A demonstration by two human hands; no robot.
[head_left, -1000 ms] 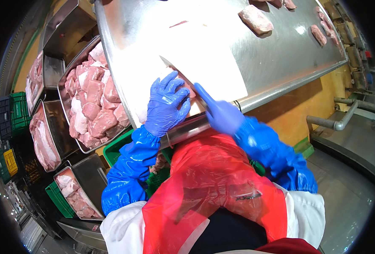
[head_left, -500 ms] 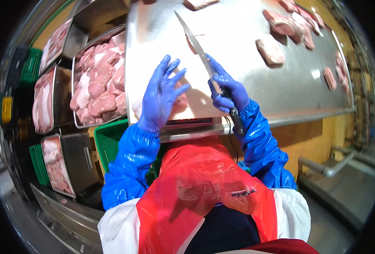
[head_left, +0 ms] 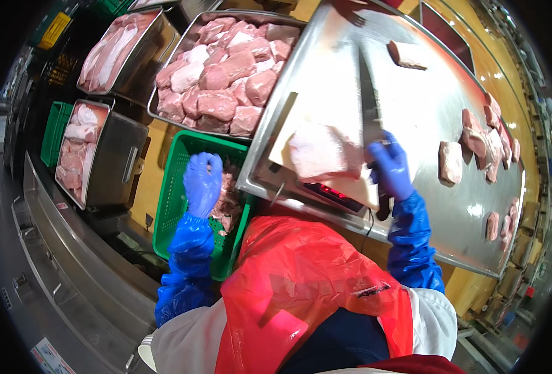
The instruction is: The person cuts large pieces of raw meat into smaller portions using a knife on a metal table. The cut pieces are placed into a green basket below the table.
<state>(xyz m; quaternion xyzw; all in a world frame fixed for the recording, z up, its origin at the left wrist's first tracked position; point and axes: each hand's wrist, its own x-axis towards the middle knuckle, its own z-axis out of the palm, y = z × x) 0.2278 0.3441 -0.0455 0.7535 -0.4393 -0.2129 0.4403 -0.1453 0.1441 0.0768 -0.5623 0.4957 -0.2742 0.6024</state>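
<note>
Over the green basket [head_left: 163, 212] at my left, my left hand [head_left: 202, 184] in a blue glove is closed with its fingers curled; whatever it may hold is hidden. Small meat trimmings [head_left: 227, 209] lie in that basket beside the hand. My right hand [head_left: 391, 167], also gloved, grips a long knife [head_left: 369, 93] by its dark handle, the blade pointing away from me and slightly blurred. Left of the knife, a thick pale piece of meat [head_left: 326, 151] rests on a white cutting board [head_left: 280, 146] at the near edge of the steel table.
A scale display [head_left: 335, 195] glows red at the board's near side. Steel trays [head_left: 152, 103] full of meat chunks stand left of the steel table [head_left: 475, 240]. On the table's right lie several cut pieces [head_left: 450, 163], with another piece [head_left: 407, 55] toward the far side.
My left hand has moved from the board to over the green basket, and its fingers have curled. My right hand still holds the knife. The view has turned left.
</note>
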